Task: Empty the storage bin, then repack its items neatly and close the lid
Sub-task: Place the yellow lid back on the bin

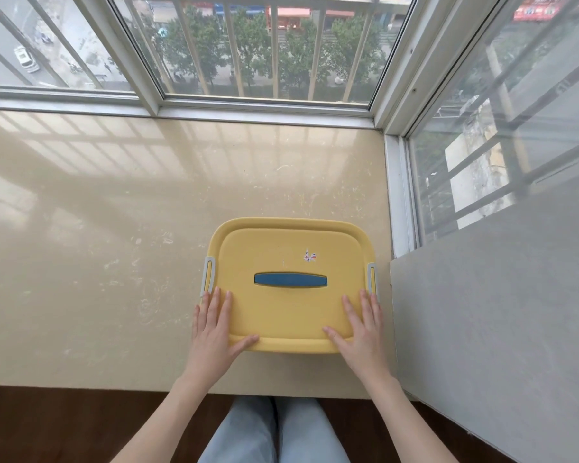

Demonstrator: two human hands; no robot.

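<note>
While both hands lie flat and open, the left hand (214,324) and right hand (360,327) are pressed on the lid's (288,309) near corners. The bin's (291,348) long axis is set crosswise between them, a side latch (208,275) just beyond each hand's fingertips, equally near.

The yellow storage bin (291,315) sits upright with its rounded lid (281,242) on, near corners under the flat left hand (214,329) and right hand (361,329). Between and beyond the hands lies a recessed blue handle (290,280). A left grey latch (208,275) and right grey latch (372,277) sit just past the fingertips.
</note>
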